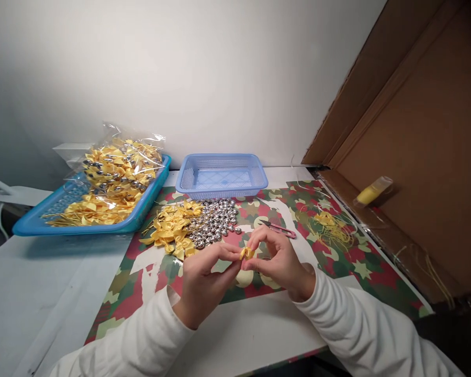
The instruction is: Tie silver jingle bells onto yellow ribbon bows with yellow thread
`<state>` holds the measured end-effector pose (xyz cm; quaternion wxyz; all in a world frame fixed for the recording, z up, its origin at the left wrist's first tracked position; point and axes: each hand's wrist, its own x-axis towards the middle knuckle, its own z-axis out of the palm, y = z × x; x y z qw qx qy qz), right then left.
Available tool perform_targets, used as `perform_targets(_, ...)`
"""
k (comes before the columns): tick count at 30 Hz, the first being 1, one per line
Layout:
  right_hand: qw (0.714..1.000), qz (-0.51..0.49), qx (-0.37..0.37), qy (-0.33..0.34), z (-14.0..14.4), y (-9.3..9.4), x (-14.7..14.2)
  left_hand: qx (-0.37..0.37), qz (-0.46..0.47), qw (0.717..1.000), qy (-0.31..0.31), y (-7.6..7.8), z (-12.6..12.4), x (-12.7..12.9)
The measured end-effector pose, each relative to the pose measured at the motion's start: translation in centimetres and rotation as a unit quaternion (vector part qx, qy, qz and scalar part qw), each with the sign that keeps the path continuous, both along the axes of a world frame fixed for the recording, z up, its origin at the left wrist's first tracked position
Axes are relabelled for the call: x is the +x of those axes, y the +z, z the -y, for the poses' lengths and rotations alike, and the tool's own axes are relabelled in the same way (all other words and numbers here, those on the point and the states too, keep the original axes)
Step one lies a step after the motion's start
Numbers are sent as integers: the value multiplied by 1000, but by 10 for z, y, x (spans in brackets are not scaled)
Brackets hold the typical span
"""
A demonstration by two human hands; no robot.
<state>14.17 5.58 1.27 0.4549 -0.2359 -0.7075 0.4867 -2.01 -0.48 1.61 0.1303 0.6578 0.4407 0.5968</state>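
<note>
White sleeves (145, 335), yellow bow (246, 253), pinched between left grip (207, 277) and right grip (280, 261)

Wall (220, 78) brightest mid-frame, right corners dark, glare on clear bag (122, 159).

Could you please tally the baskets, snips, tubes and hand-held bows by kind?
Baskets: 2 (blue basket at the left, pale blue basket in the middle)
Pink-handled snips: 1
Yellow tube: 1
Yellow bow between left hand and right hand: 1
Total: 5
</note>
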Motion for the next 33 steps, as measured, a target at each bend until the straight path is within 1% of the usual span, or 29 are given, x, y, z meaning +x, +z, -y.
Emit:
perform_targets(4, 999, 17, -39, -29, -2, 2, 1, 2, -26, 1000, -15, 2, 0, 1)
perform_targets(6, 998, 47, -49, -5, -4, 7, 2, 11, -45, 999, -21, 3, -1, 0)
perform_targets(8, 995, 76, -47, 33, -6, 12, 4, 29, -71, 997, -9, 4, -2, -1)
perform_targets(10, 995, 89, -41, 35, -7, 17, 3, 42, -103, 994, 7, 3, -4, -3)
perform_targets(13, 996, 81, -46, 8, -7, 18, -1, 56, -143, 988, 8, 3, -7, -4)
perform_targets(15, 996, 53, -70, 6, -7, 17, -4, 70, -158, 985, 7, 3, -9, -4)
perform_targets(18, 994, 11, -110, -8, -7, 16, -8, 79, -169, 982, 8, 4, -12, -4)
perform_targets(20, 992, 0, -122, -14, -8, 17, -9, 82, -171, 982, 6, 5, -13, -5)
perform_targets(25, 986, 13, -163, 29, -13, 19, -8, 76, -166, 983, 14, 3, -16, -8)
perform_targets(27, 987, 35, -156, 29, -14, 18, -7, 70, -166, 983, 21, 2, -16, -9)
perform_targets(30, 991, 47, -124, 8, -15, 16, -8, 68, -169, 983, 24, 2, -16, -9)
perform_targets(33, 990, 25, -136, 6, -15, 14, -12, 77, -169, 982, 21, 4, -17, -8)
